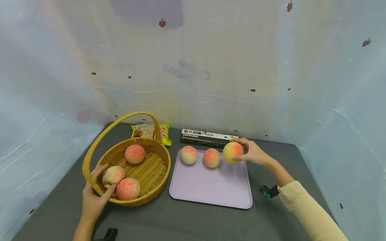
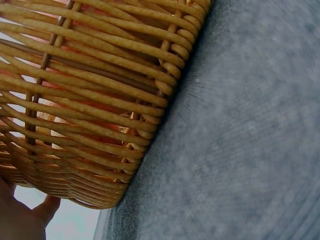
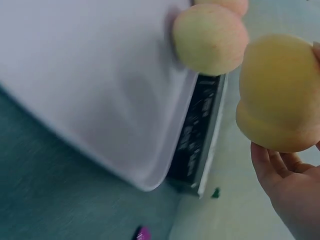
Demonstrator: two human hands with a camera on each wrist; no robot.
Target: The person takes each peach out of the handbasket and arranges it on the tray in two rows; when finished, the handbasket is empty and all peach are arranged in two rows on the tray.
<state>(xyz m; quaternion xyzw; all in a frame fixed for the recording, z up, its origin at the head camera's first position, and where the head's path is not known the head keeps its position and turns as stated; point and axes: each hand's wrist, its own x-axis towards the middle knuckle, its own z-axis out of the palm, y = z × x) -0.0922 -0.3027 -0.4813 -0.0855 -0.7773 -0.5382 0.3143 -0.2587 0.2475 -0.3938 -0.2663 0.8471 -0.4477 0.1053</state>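
A yellow wicker basket (image 1: 152, 170) with a tall arched handle stands on the left, with three peaches inside: one (image 1: 135, 154) toward the back, a pale one (image 1: 113, 176) and a red-speckled one (image 1: 128, 188) in front. My left hand (image 1: 94, 201) grips the basket's near-left rim, its thumb reaching over beside the peaches. Between the thumb and fingers of my right hand (image 1: 254, 153) is a yellow-and-red peach (image 1: 233, 152), held over the back right corner of the lilac tray (image 1: 211, 187). Two more peaches (image 1: 188, 155) (image 1: 211, 158) lie along that tray's back edge.
A black pasta box (image 1: 205, 138) lies behind the tray. Behind the basket is a yellow food packet (image 1: 165, 134). The dark grey table (image 1: 150, 221) meets a pale sheet (image 1: 193, 83) at the back and sides.
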